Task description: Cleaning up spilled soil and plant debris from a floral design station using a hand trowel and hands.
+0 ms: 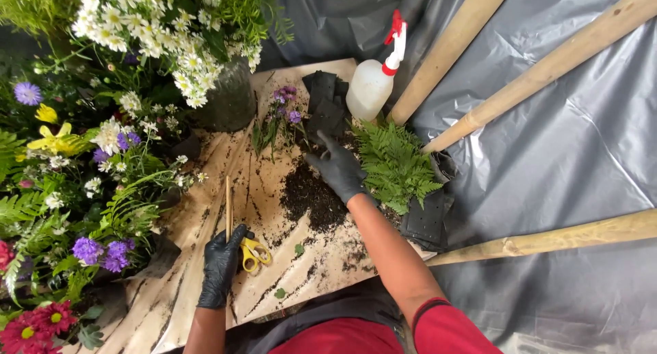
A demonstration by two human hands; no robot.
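My left hand [220, 265], in a black glove, grips a thin wooden stick [228, 205] that stands upright on the soil-streaked board [301, 272]. Yellow-handled scissors [254, 253] lie right beside that hand. My right hand [338, 169], also in a black glove, rests flat with fingers spread on a heap of dark soil [311, 198], its fingertips toward black plastic pots [324, 107]. A green fern [395, 163] in a black grow bag [428, 218] sits just right of that hand. A small cut stem of purple flowers [282, 114] lies on the board's far part.
A white spray bottle [373, 83] with a red trigger stands at the back. Bunches of white, purple, yellow and red flowers [102, 155] crowd the left side. Three wooden poles [540, 70] cross grey plastic sheeting [575, 162] on the right.
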